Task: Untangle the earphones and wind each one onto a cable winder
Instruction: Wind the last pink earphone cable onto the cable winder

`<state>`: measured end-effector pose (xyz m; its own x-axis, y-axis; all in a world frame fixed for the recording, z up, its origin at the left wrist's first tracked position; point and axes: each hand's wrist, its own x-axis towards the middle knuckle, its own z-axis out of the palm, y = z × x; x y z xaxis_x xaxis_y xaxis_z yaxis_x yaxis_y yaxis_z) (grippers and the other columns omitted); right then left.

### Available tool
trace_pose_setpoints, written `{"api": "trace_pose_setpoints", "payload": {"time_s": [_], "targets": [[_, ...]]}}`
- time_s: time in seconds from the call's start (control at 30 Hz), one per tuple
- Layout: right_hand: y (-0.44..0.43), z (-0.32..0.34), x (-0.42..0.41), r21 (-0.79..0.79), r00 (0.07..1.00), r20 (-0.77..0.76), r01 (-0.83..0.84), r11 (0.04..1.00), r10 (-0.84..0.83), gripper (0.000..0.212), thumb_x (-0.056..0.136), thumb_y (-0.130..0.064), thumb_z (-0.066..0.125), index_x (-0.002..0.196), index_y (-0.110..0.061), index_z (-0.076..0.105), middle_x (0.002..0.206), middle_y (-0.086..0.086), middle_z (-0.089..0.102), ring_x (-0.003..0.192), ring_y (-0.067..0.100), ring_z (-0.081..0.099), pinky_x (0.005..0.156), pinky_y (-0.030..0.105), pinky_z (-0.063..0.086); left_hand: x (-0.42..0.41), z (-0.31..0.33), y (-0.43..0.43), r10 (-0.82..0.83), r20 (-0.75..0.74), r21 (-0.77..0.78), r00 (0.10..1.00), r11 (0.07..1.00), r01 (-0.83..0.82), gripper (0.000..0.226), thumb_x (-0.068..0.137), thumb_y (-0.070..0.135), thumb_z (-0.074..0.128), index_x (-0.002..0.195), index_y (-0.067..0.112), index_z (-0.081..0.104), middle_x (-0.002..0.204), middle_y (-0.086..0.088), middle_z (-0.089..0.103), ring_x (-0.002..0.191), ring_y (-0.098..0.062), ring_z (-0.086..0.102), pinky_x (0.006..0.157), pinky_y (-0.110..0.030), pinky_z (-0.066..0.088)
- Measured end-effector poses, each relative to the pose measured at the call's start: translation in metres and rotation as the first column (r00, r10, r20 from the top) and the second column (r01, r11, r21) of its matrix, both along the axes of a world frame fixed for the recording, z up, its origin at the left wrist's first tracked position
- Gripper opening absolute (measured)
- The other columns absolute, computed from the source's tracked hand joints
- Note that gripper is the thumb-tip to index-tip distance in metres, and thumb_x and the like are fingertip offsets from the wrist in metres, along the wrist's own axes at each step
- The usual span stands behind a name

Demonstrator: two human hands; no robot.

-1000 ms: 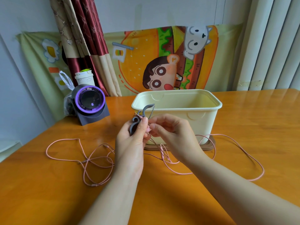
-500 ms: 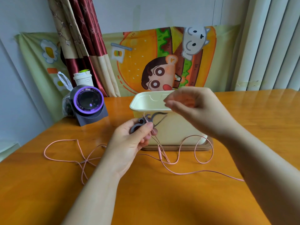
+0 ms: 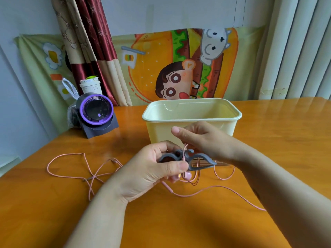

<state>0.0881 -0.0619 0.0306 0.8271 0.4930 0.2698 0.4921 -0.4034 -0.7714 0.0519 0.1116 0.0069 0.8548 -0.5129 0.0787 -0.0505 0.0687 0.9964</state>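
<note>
My left hand (image 3: 157,169) grips a grey cable winder (image 3: 188,158) above the table, thumb across its front. A pink earbud (image 3: 188,175) hangs just under the winder by my left fingers. My right hand (image 3: 202,140) is right behind the winder, and its fingers pinch the pink earphone cable (image 3: 185,148) where it crosses the winder's middle. The rest of the pink cable (image 3: 75,176) lies in loose loops on the table to the left and trails off to the right (image 3: 238,194).
A cream plastic tub (image 3: 191,115) stands on a brown base directly behind my hands. At the back left are a purple-ringed dark device (image 3: 96,113), a paper cup (image 3: 90,85) and a plastic bag. The orange wooden table (image 3: 277,140) ends at the left.
My right hand came back down from above the tub's rim to the winder, bringing the cable with it. The winder is now turned flat and level. The loops on the right have shrunk.
</note>
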Motion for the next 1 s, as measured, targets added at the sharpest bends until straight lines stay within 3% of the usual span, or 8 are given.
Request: {"api": "trace_pose_setpoints", "payload": {"time_s": [0.23, 0.33, 0.43, 0.53, 0.6, 0.7, 0.8, 1.0], "targets": [[0.008, -0.014, 0.006, 0.129, 0.995, 0.029, -0.098, 0.987, 0.095, 0.064, 0.088, -0.049, 0.051, 0.077, 0.014, 0.058, 0.068, 0.033, 0.054, 0.058, 0.024, 0.046, 0.056, 0.038, 0.039, -0.002, 0.003, 0.001, 0.038, 0.04, -0.043, 0.998, 0.998, -0.037, 0.018, 0.058, 0.024, 0.081, 0.074, 0.028, 0.073, 0.075, -0.002, 0.068, 0.063, -0.011, 0.062, 0.055, -0.017, 0.048], [0.009, -0.019, 0.006, 0.163, 0.996, 0.025, -0.084, 0.983, 0.081, 0.042, 0.097, -0.025, 0.051, 0.081, 0.012, 0.063, 0.068, 0.024, 0.061, 0.064, 0.01, 0.056, 0.061, 0.032, 0.047, 0.002, 0.003, 0.002, 0.062, 0.034, -0.143, 0.997, 0.988, -0.057, 0.032, 0.048, 0.026, 0.094, 0.073, 0.026, 0.073, 0.076, -0.003, 0.067, 0.065, -0.013, 0.062, 0.053, -0.016, 0.047], [0.012, -0.026, 0.008, 0.156, 0.999, 0.03, 0.015, 0.988, -0.02, 0.028, 0.095, -0.001, 0.045, 0.071, 0.009, 0.056, 0.06, 0.004, 0.048, 0.055, 0.003, 0.042, 0.056, 0.022, 0.036, 0.005, 0.002, 0.001, 0.136, -0.051, -0.282, 0.989, 0.949, -0.145, 0.041, 0.047, 0.024, 0.096, 0.08, 0.02, 0.073, 0.076, -0.006, 0.066, 0.066, -0.016, 0.059, 0.051, -0.016, 0.048], [0.018, -0.033, 0.01, 0.205, 0.996, 0.037, 0.076, 0.976, -0.085, 0.035, 0.101, -0.021, 0.042, 0.071, -0.009, 0.057, 0.056, -0.005, 0.04, 0.051, 0.009, 0.03, 0.051, 0.028, 0.026, 0.008, 0.002, -0.001, 0.255, -0.115, -0.343, 0.96, 0.897, -0.28, 0.023, 0.072, 0.007, 0.08, 0.09, 0.012, 0.067, 0.062, -0.002, 0.06, 0.069, -0.014, 0.048, 0.054, -0.014, 0.047], [0.022, -0.036, 0.008, 0.278, 0.99, 0.067, 0.1, 0.955, -0.123, 0.025, 0.1, -0.033, 0.043, 0.089, -0.018, 0.059, 0.064, -0.008, 0.046, 0.053, 0.006, 0.036, 0.054, 0.028, 0.031, 0.009, 0.003, -0.002, 0.318, -0.123, -0.365, 0.94, 0.866, -0.341, 0.009, 0.078, 0.014, 0.066, 0.071, 0.017, 0.071, 0.057, 0.002, 0.056, 0.068, -0.009, 0.045, 0.058, -0.014, 0.046], [0.028, -0.035, 0.002, 0.445, 0.977, 0.089, 0.137, 0.885, -0.195, 0.011, 0.096, -0.028, 0.052, 0.105, -0.023, 0.049, 0.083, -0.013, 0.05, 0.055, 0.009, 0.04, 0.056, 0.026, 0.035, 0.012, 0.002, -0.001, 0.429, -0.203, -0.382, 0.88, 0.793, -0.475, 0.022, 0.074, 0.024, 0.062, 0.052, 0.018, 0.065, 0.063, 0.004, 0.059, 0.056, -0.003, 0.047, 0.068, -0.017, 0.042], [0.033, -0.034, -0.008, 0.468, 0.945, 0.258, 0.062, 0.882, -0.203, 0.019, 0.087, -0.025, 0.066, 0.094, -0.027, 0.049, 0.071, -0.022, 0.046, 0.051, 0.005, 0.035, 0.053, 0.012, 0.03, 0.014, -0.001, -0.005, 0.463, -0.28, -0.377, 0.841, 0.753, -0.54, 0.009, 0.071, 0.027, 0.065, 0.074, 0.019, 0.068, 0.064, 0.007, 0.064, 0.062, -0.002, 0.052, 0.075, -0.021, 0.038], [0.036, -0.043, -0.005, 0.306, 0.799, 0.537, 0.116, 0.945, -0.272, 0.023, 0.08, -0.021, 0.076, 0.099, -0.014, 0.066, 0.088, -0.013, 0.055, 0.057, 0.004, 0.039, 0.056, 0.011, 0.031, 0.011, -0.003, -0.01, 0.467, -0.301, -0.356, 0.832, 0.754, -0.552, 0.021, 0.072, 0.029, 0.066, 0.092, 0.021, 0.07, 0.075, 0.006, 0.071, 0.07, -0.003, 0.06, 0.079, -0.025, 0.039]]}}
